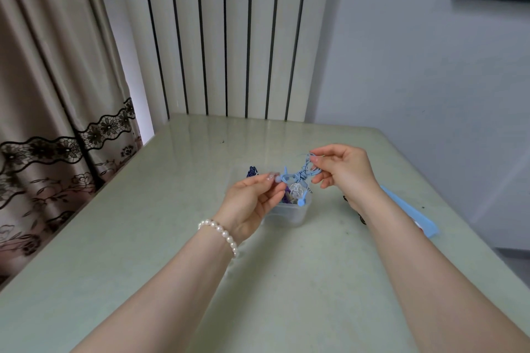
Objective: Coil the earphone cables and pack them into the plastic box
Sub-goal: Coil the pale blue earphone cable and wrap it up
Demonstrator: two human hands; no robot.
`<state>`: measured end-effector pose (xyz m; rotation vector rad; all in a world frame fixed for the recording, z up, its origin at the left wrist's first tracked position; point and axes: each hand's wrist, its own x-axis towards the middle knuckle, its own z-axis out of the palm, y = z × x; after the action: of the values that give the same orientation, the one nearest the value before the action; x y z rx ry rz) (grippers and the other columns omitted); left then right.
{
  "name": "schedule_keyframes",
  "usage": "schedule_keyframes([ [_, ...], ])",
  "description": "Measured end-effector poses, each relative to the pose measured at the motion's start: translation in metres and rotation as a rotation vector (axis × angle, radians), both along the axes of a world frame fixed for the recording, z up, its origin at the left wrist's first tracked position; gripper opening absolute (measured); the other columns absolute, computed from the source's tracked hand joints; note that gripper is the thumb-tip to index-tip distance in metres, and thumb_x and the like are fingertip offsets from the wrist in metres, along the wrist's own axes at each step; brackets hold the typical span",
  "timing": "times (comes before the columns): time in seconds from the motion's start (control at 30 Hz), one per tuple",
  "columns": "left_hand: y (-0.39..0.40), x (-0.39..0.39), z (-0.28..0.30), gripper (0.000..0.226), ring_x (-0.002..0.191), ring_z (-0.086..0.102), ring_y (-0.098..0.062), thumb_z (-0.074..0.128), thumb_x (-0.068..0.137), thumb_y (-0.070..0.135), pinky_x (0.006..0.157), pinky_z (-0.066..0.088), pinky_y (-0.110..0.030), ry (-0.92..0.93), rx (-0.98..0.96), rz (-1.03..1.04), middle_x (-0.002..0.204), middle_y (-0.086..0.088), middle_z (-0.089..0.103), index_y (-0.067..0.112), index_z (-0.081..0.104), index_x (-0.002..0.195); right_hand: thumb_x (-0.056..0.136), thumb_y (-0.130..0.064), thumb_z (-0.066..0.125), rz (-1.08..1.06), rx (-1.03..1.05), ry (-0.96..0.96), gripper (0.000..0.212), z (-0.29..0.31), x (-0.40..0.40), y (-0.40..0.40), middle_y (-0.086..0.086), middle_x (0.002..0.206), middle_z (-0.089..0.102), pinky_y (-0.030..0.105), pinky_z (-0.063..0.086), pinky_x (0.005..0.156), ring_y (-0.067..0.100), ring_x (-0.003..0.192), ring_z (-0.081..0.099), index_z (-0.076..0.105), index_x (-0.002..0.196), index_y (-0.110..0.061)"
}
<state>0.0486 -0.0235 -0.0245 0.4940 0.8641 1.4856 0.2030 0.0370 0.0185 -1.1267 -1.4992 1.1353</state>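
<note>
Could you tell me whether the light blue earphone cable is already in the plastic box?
Not yet: both hands hold the blue earphone cable bundled above the plastic box.

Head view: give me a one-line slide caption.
Both hands, left hand and right hand, pinch a coiled light-blue earphone cable above a clear plastic box on a pale green table.

Coiled light-blue earphone cable (301, 173) above clear plastic box (289, 216).
</note>
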Motion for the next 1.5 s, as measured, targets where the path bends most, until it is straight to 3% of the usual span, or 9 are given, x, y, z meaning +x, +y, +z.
schedule_keyframes([
  [0.33,-0.004,0.000,0.001,0.014,0.061,0.069,-0.013,0.050,0.086,-0.010,0.063,0.057,-0.021,-0.035,-0.023,0.003,0.067,-0.010,0.070,-0.005,0.063,0.085,0.085,0.001,0.059,0.056,-0.052,0.053,0.011,-0.008,0.003,-0.001,0.010,0.068,0.060,0.019,0.046,0.041,0.013,0.043,0.060,0.062,0.080,-0.009],
  [0.63,-0.003,-0.002,0.001,0.020,0.064,0.069,-0.016,0.047,0.083,-0.019,0.070,0.058,-0.025,-0.059,-0.014,0.046,0.071,-0.013,0.071,-0.006,0.062,0.088,0.085,0.003,0.057,0.071,-0.045,0.118,0.014,-0.014,0.003,0.005,0.011,0.076,0.064,0.020,0.053,0.054,0.012,0.055,0.066,0.061,0.079,-0.008],
  [0.9,-0.001,-0.004,-0.003,0.013,0.066,0.070,-0.017,0.058,0.080,-0.014,0.065,0.058,-0.023,0.133,-0.047,0.121,0.072,-0.011,0.071,-0.005,0.062,0.089,0.084,0.006,0.056,0.056,-0.025,0.139,0.016,-0.015,0.001,0.010,0.010,0.075,0.064,0.023,0.056,0.065,0.013,0.060,0.067,0.061,0.078,-0.007],
  [1.03,-0.001,-0.003,-0.006,0.012,0.067,0.070,-0.018,0.060,0.077,-0.015,0.066,0.058,-0.023,0.175,-0.048,0.154,0.072,-0.013,0.070,-0.004,0.063,0.083,0.085,0.005,0.055,0.044,-0.010,0.156,0.015,-0.013,0.001,0.012,0.011,0.076,0.065,0.022,0.057,0.064,0.013,0.060,0.067,0.061,0.079,-0.006],
  [1.17,-0.001,-0.003,-0.006,0.014,0.066,0.070,-0.018,0.057,0.079,-0.016,0.067,0.058,-0.023,0.089,-0.028,0.136,0.070,-0.011,0.071,-0.004,0.062,0.085,0.085,0.006,0.054,0.050,-0.004,0.181,0.016,-0.012,0.003,0.012,0.012,0.076,0.065,0.022,0.056,0.063,0.014,0.060,0.067,0.061,0.079,-0.007],
  [1.3,-0.003,-0.001,-0.004,0.015,0.064,0.069,-0.014,0.055,0.080,-0.015,0.067,0.057,-0.020,0.064,0.009,0.101,0.068,-0.009,0.071,-0.004,0.063,0.086,0.084,0.009,0.049,0.105,-0.002,0.021,0.025,-0.011,0.001,0.006,0.009,0.074,0.062,0.022,0.050,0.054,0.016,0.060,0.061,0.064,0.078,-0.011],
  [1.4,-0.005,0.004,-0.004,0.016,0.064,0.068,-0.013,0.055,0.080,-0.015,0.064,0.056,-0.019,0.106,0.053,0.083,0.069,-0.009,0.071,-0.003,0.065,0.085,0.079,0.000,0.044,0.187,-0.042,-0.085,0.029,-0.012,-0.007,-0.001,0.010,0.075,0.064,0.026,0.046,0.055,0.018,0.069,0.060,0.070,0.075,-0.013],
  [1.5,-0.008,0.007,-0.004,0.015,0.069,0.069,-0.015,0.059,0.078,-0.013,0.068,0.055,-0.019,0.192,0.110,0.093,0.075,-0.008,0.072,-0.002,0.067,0.084,0.083,-0.020,0.061,0.257,-0.074,-0.086,0.018,-0.016,-0.015,-0.011,0.012,0.075,0.067,0.027,0.046,0.058,0.018,0.068,0.059,0.071,0.071,-0.012],
])
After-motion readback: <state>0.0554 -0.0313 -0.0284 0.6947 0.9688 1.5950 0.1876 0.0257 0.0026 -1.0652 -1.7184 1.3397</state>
